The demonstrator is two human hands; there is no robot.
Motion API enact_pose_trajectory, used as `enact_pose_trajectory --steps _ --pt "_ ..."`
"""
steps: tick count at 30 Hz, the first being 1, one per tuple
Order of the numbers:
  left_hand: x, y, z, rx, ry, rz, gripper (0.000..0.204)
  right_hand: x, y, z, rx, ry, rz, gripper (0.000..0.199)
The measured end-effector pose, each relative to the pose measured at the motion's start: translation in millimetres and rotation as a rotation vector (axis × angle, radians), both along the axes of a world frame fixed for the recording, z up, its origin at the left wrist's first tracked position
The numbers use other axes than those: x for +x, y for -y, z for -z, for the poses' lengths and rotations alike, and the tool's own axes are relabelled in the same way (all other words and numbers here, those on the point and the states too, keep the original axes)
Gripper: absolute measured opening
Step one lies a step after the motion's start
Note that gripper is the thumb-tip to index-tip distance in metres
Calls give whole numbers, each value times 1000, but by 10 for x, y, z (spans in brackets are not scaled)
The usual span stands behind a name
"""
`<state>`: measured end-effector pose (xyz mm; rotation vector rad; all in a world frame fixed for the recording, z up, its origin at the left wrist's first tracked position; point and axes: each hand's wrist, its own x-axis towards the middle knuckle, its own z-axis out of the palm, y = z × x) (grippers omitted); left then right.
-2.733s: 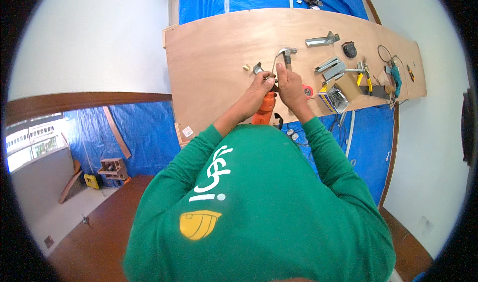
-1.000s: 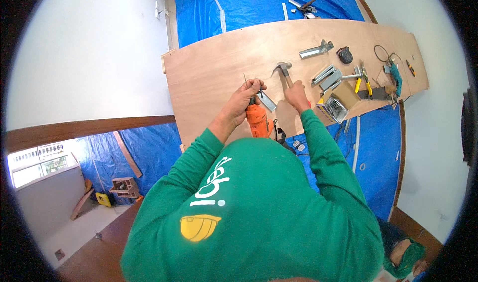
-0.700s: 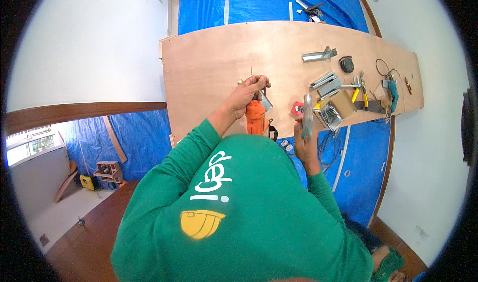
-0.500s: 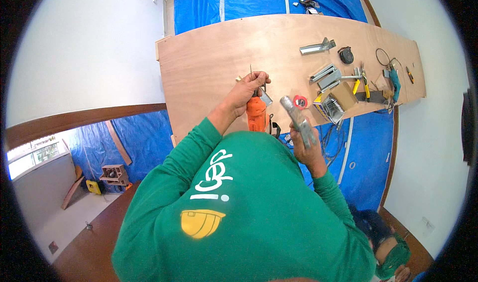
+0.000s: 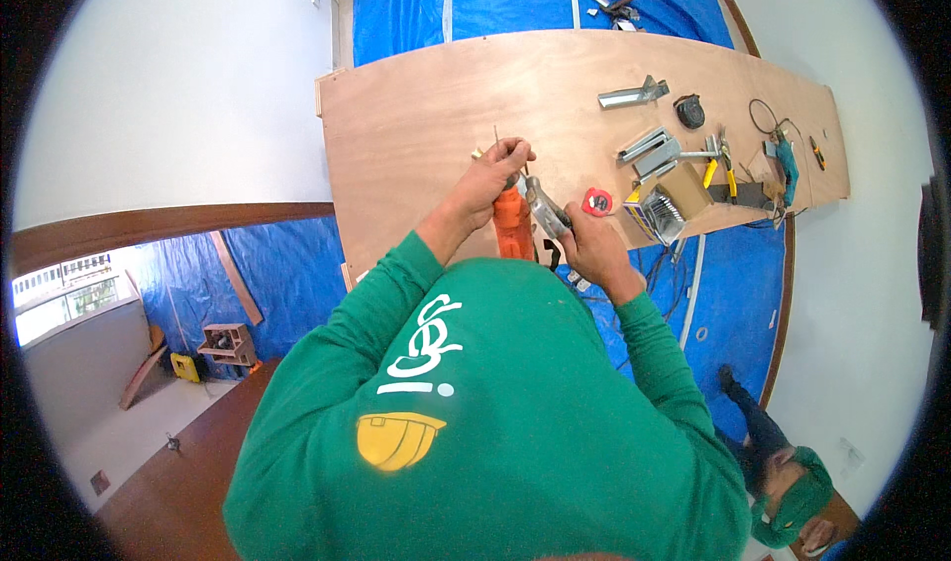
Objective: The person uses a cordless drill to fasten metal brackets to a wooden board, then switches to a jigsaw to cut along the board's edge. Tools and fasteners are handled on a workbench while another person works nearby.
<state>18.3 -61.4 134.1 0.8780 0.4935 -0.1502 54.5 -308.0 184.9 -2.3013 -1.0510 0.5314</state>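
**2 hands at work over a plywood board**

The left hand [image 5: 492,175] pinches a thin nail [image 5: 496,137] upright on the plywood board [image 5: 426,115]. The right hand [image 5: 592,244] grips a hammer [image 5: 543,204], fingers wrapped tight around its handle, beside an orange drill [image 5: 512,222].

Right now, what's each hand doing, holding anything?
Left hand: closed, pinching a thin nail upright on the plywood board.
Right hand: closed around a hammer.
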Motion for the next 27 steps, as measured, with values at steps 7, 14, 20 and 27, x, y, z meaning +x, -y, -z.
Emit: enact_pose_trajectory --steps 7,14,20,27 --pt "-60 25 13 70 60 -31 23 8 48 110 265 -189 29 21" --pt "-63 38 -3 135 17 -63 27 -58 91 166 247 -227 111 18" --pt "-86 29 -5 12 55 4 23 40 82 190 164 -60 40 21" --pt "-46 5 -9 64 95 -6 21 87 86 216 412 8 -45 21"
